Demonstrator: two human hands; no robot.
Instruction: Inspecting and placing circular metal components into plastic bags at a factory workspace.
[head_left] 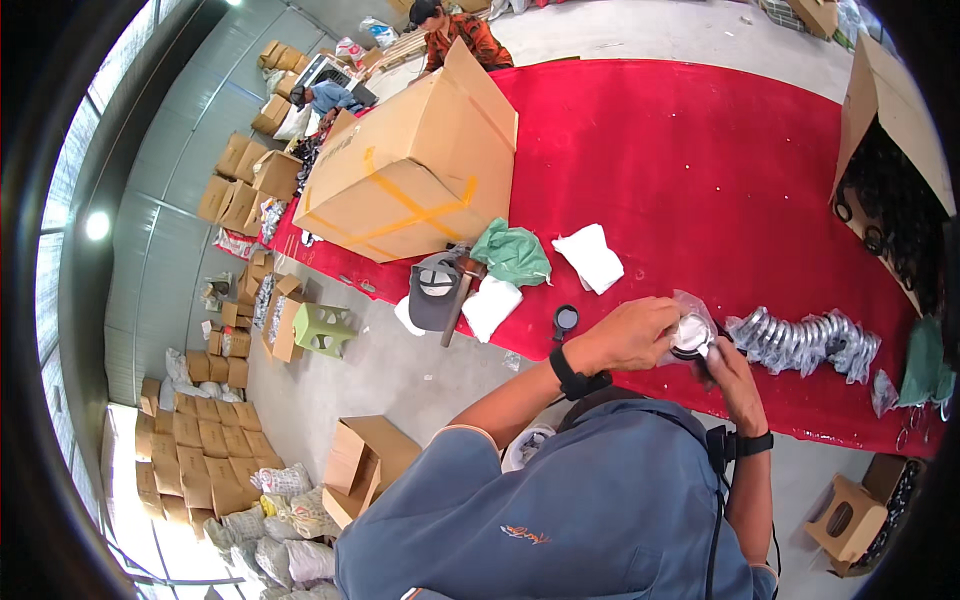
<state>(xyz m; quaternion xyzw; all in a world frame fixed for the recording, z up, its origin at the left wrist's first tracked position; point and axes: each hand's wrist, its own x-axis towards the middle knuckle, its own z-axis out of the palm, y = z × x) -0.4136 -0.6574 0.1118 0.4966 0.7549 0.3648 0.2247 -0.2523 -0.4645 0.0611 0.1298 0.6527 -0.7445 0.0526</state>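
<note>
Above the near edge of the red table, both my hands hold a round, black-rimmed disc with a pale face (690,335), partly inside a clear plastic bag (690,303). My left hand (635,332) is closed, pinching the bag at the upper left of the disc. My right hand (735,382) grips the disc's lower right side, its fingers partly hidden. Just right of my hands lies a row of several round, shiny-rimmed pieces in clear plastic (800,340). To the left, a small black round piece with a short handle (565,320) lies on the red cloth.
The red-covered table (680,150) carries a large taped carton (410,160), white cloths (588,258), a green bag (512,252), a grey cap (435,290) and a hammer-like tool (460,300). An open carton of black rings (890,190) stands right. Two people work beyond.
</note>
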